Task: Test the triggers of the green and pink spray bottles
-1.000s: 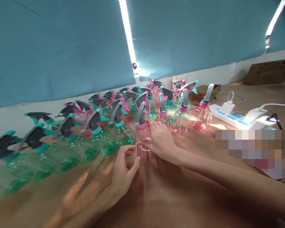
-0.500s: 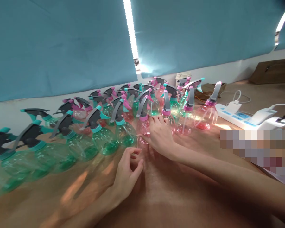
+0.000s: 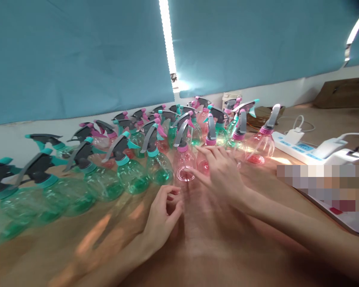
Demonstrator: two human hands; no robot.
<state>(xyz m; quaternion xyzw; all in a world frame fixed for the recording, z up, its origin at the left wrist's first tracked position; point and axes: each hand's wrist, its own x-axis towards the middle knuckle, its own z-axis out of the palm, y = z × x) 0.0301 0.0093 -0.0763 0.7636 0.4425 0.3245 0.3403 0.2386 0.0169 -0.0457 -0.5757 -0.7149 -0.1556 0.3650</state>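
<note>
Several clear spray bottles with grey triggers stand in rows on the brown table (image 3: pixel 215 247), green ones (image 3: pixel 131 173) to the left and pink ones (image 3: pixel 184 159) to the right. My right hand (image 3: pixel 221 173) lies in front of the pink bottles with fingers stretched out and spread, its fingertips near a pink bottle (image 3: pixel 211 153). Nothing is in it. My left hand (image 3: pixel 164 213) rests on the table just below the front pink bottle, fingers loosely curled and apart, holding nothing.
A white power strip (image 3: pixel 299 149) with white plugs and cables lies at the right. A brown cardboard piece (image 3: pixel 341 93) leans at the far right by the wall. Blue curtains (image 3: pixel 77 56) hang behind the bottles. A blurred-out patch covers part of the right side.
My right hand has slid to the right, off the front pink bottle, and spread out. My left hand drew back a little and curled its fingers.
</note>
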